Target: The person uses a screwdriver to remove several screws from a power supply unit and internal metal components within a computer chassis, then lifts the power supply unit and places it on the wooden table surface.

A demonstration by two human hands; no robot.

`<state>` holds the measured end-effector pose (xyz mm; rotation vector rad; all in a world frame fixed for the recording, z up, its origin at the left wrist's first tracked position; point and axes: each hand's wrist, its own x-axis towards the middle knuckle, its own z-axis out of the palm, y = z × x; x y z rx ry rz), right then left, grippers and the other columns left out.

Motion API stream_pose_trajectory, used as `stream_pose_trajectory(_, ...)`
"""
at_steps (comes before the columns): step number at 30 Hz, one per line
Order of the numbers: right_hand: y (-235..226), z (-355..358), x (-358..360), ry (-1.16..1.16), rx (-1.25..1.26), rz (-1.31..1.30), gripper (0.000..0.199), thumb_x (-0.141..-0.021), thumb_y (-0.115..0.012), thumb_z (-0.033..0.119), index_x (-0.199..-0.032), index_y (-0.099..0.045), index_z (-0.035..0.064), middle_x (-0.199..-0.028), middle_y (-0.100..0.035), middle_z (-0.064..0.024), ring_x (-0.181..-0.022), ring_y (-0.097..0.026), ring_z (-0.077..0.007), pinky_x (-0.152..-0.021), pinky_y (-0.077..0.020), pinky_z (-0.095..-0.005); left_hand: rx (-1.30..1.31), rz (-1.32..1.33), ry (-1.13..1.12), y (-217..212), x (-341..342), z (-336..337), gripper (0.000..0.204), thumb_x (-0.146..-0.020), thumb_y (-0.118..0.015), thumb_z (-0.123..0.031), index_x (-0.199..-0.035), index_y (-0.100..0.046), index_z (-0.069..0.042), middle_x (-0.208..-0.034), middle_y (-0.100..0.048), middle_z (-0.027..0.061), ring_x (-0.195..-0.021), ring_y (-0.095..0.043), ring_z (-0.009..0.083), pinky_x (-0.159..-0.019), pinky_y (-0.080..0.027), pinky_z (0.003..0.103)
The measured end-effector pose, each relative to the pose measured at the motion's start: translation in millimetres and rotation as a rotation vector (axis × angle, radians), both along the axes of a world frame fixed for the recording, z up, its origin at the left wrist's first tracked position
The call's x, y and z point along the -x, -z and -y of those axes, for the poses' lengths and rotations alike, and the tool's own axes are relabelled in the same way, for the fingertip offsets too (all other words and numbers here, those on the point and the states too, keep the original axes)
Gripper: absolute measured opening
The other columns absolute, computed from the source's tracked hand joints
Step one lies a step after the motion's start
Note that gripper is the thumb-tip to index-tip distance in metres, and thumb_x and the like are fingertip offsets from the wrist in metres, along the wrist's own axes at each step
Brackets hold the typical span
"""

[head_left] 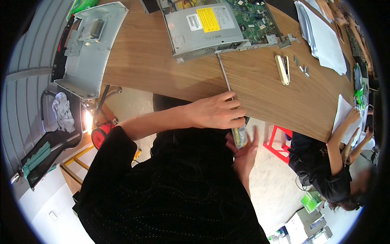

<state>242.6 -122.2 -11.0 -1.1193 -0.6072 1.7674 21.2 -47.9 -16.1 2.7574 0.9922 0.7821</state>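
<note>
A screwdriver [224, 72] with a long metal shaft points away from me, its tip at the near edge of the metal power supply [178, 36] of an opened computer case. My left hand [217, 112] is closed around the screwdriver, where shaft meets handle. The see-through yellowish handle [240, 137] sticks out below it toward my body. Around the handle's end, my right hand [244, 156] has its fingers spread to either side and slightly blurred. Whether its palm touches the handle is unclear. A green circuit board [256, 22] lies beside the power supply.
A detached case panel [91, 53] lies at the table's left end. On the right are a cream-handled folding tool [282, 70], small metal pieces [301, 68] and a paper stack [321, 38]. Another person [317, 162] leans over the right side, near a red stool [278, 142].
</note>
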Motion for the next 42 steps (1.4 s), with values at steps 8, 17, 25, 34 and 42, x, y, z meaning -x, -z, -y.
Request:
stream_pose_trajectory(8,10,10,-9,-0.334,-0.657,1.010,0.045,-0.085,-0.080,0.003,-0.127,-0.065,-0.0050,-0.122,-0.064,-0.0159,-0.107,-0.066,-0.0240,-0.089,-0.0566,-0.0374,-0.096,-0.010,-0.051,-6,-6,8,0.021,-0.084,-0.069,-0.012,-0.104,-0.066,-0.007,-0.097,-0.061,0.0049,-0.100,-0.063,0.0198,-0.102,-0.050,0.041)
stream_pose_trajectory(17,1,0,-10,-0.330,0.042,-0.145,0.079,-0.097,-0.069,0.023,-0.156,-0.020,0.0035,-0.114,-0.066,-0.0252,-0.081,-0.071,-0.0237,-0.073,-0.0597,-0.0336,0.116,-0.103,-0.062,-21,-16,-4,0.016,-0.083,-0.067,-0.012,-0.098,-0.068,-0.005,-0.098,-0.061,0.0027,-0.103,-0.060,0.0192,-0.100,-0.049,0.037)
stream_pose_trajectory(25,9,-1,8,-0.325,-0.489,0.724,0.071,-0.093,-0.069,0.003,-0.152,-0.029,0.0021,-0.143,-0.046,-0.0202,-0.116,-0.061,-0.0274,-0.091,-0.0568,-0.0383,0.076,-0.002,0.075,-13,-4,0,0.022,-0.081,-0.066,-0.010,-0.102,-0.066,-0.005,-0.098,-0.060,0.0032,-0.103,-0.059,0.0200,-0.091,-0.048,0.036)
stream_pose_trajectory(34,0,-8,-13,-0.367,0.076,0.338,0.054,-0.102,-0.061,0.029,-0.143,-0.042,-0.0004,-0.113,-0.063,-0.0169,-0.100,-0.065,-0.0248,-0.086,-0.0552,-0.0393,0.027,-0.018,-0.011,-13,-9,0,0.025,-0.084,-0.067,-0.012,-0.108,-0.067,-0.005,-0.101,-0.059,0.0047,-0.106,-0.059,0.0224,-0.099,-0.047,0.042)
stream_pose_trajectory(42,4,-6,15,-0.080,-0.468,0.620,0.066,-0.089,-0.074,0.005,-0.145,-0.039,0.0012,-0.112,-0.063,-0.0170,-0.097,-0.064,-0.0250,-0.084,-0.0537,-0.0334,0.138,-0.040,0.094,-19,-2,-2,0.030,-0.084,-0.067,-0.011,-0.113,-0.067,-0.005,-0.098,-0.059,0.0045,-0.103,-0.058,0.0209,-0.095,-0.046,0.038)
